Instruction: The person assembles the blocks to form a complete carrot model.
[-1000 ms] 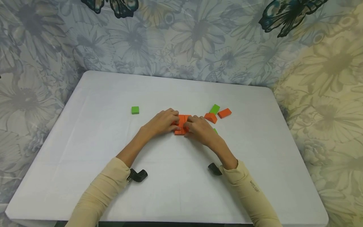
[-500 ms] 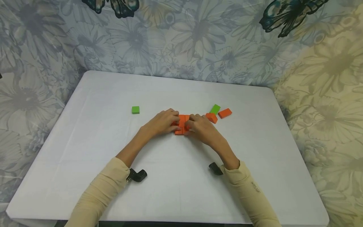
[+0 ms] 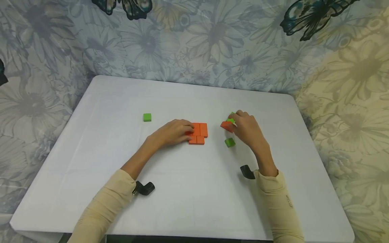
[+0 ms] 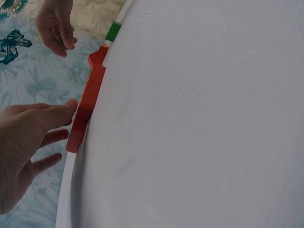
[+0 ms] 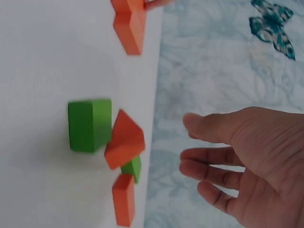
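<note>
Several orange blocks [image 3: 200, 130] lie pushed together as a flat patch in the middle of the table. My left hand [image 3: 173, 133] rests at the patch's left side, fingers fairly straight, thumb tip at its edge in the left wrist view. To the right, my right hand [image 3: 250, 131] hovers over loose blocks, fingers slightly bent and nothing between them in the right wrist view. Below it are an orange wedge-sided block [image 5: 124, 142], a green block [image 5: 133, 167] partly behind that, and an orange rectangular block [image 5: 124, 199], which the hand hides in the head view. A green cube [image 3: 230, 142] sits nearer.
Another green block [image 3: 147, 117] lies apart at the back left of the white table [image 3: 182, 195]. A floral cloth [image 3: 194, 44] with butterfly shapes hangs directly behind the table's far edge. Each wrist carries a black camera mount.
My right hand has left the orange patch and moved right, over the loose blocks, uncovering the patch's right side and the nearer green cube. The left hand stays at the patch.
</note>
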A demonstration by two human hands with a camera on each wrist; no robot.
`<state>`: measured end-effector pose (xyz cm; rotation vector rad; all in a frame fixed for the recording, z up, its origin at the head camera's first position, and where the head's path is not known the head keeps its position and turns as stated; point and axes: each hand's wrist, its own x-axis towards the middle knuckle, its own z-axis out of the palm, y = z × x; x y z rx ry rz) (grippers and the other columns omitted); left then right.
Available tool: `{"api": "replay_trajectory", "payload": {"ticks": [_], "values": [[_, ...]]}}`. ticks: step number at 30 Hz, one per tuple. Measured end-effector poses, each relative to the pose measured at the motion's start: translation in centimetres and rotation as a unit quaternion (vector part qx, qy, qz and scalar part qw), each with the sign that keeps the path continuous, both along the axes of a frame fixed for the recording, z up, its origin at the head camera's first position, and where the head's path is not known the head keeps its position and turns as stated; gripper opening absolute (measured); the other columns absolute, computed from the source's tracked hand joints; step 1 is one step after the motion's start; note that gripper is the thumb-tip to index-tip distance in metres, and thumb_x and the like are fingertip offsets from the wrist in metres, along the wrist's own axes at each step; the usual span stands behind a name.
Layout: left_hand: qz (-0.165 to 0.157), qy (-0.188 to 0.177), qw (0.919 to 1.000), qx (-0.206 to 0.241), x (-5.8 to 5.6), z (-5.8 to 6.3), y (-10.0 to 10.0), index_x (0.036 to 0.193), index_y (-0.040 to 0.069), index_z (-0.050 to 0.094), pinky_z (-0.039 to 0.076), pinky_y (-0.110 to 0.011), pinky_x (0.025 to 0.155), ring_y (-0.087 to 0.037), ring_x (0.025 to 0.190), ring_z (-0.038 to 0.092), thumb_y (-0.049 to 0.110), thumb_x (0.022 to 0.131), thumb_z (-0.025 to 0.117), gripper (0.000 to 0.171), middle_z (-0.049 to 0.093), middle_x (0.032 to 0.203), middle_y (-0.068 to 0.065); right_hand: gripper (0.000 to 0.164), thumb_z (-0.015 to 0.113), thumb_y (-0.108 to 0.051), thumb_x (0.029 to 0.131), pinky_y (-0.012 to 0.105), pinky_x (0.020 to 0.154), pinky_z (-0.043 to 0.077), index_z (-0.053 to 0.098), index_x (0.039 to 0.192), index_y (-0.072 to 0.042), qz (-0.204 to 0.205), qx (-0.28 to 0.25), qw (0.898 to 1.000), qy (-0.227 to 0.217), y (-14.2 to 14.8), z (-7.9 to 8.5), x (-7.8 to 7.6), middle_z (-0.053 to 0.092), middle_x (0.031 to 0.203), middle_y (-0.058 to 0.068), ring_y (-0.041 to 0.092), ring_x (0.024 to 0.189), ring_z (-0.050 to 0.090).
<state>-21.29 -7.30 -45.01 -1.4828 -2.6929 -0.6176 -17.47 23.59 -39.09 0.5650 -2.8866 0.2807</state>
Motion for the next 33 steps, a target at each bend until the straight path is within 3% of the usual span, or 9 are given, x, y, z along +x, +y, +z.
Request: {"api": "replay_trajectory", "payload": {"ticks": [7, 10, 14, 21, 26, 33], "values": [[-0.021, 0.016, 0.9996, 0.013, 0.1, 0.2, -0.2, 0.127, 0.005, 0.075, 0.051, -0.043, 0.116, -0.027, 0.130, 0.066, 0.022, 0.101, 0.071, 0.031, 0.072, 0.134, -0.011, 0.027, 0.073, 0.001, 0.094, 0.055, 0.078, 0.058, 0.072, 0.119, 0.008, -0.049, 0.012, 0.997, -0.049, 2.5, 0.3, -0.4, 0.070, 0.111, 0.027, 0.045, 0.099, 0.067], [-0.026, 0.007, 0.9996, 0.010, 0.2, 0.2, -0.3, 0.126, 0.005, 0.075, 0.052, -0.043, 0.116, -0.027, 0.130, 0.066, 0.021, 0.101, 0.070, 0.030, 0.072, 0.135, -0.011, 0.033, 0.067, 0.006, 0.095, 0.062, 0.094, 0.057, 0.067, 0.128, 0.008, -0.063, 0.021, 0.993, -0.094, 3.3, -0.1, -0.7, 0.066, 0.129, 0.029, 0.048, 0.116, 0.064], [-0.025, -0.010, 0.9996, -0.001, 0.2, 0.2, -0.3, 0.128, 0.006, 0.075, 0.050, -0.043, 0.118, -0.027, 0.133, 0.064, 0.020, 0.103, 0.067, 0.029, 0.071, 0.137, -0.011, 0.044, 0.060, 0.007, 0.098, 0.067, 0.113, 0.046, 0.058, 0.142, 0.007, -0.075, 0.048, 0.982, -0.169, 4.3, -0.9, -1.2, 0.053, 0.150, 0.030, 0.051, 0.137, 0.052], [-0.018, -0.029, 0.9993, -0.011, 0.1, 0.2, -0.4, 0.128, 0.007, 0.075, 0.048, -0.044, 0.120, -0.028, 0.135, 0.062, 0.017, 0.105, 0.064, 0.027, 0.069, 0.139, -0.010, 0.041, 0.065, 0.001, 0.096, 0.062, 0.098, 0.055, 0.063, 0.136, 0.007, -0.099, 0.050, 0.976, -0.187, 5.3, -1.3, -1.2, 0.062, 0.126, 0.032, 0.049, 0.111, 0.060], [-0.015, -0.040, 0.9990, -0.010, -0.1, 0.2, -0.4, 0.128, 0.007, 0.075, 0.047, -0.044, 0.120, -0.028, 0.136, 0.062, 0.017, 0.104, 0.064, 0.027, 0.069, 0.139, -0.010, 0.037, 0.067, 0.000, 0.095, 0.061, 0.100, 0.055, 0.064, 0.130, 0.013, -0.107, 0.040, 0.971, -0.208, 5.9, -1.2, -1.3, 0.064, 0.125, 0.034, 0.048, 0.111, 0.063], [-0.009, -0.051, 0.9986, -0.012, 0.1, 0.5, -0.3, 0.129, 0.007, 0.075, 0.046, -0.044, 0.122, -0.028, 0.137, 0.060, 0.018, 0.104, 0.066, 0.029, 0.069, 0.139, -0.010, 0.033, 0.072, 0.000, 0.090, 0.053, 0.088, 0.058, 0.069, 0.121, 0.011, -0.093, 0.025, 0.983, -0.156, 5.3, -0.3, -0.1, 0.066, 0.111, 0.027, 0.039, 0.095, 0.063]]}}
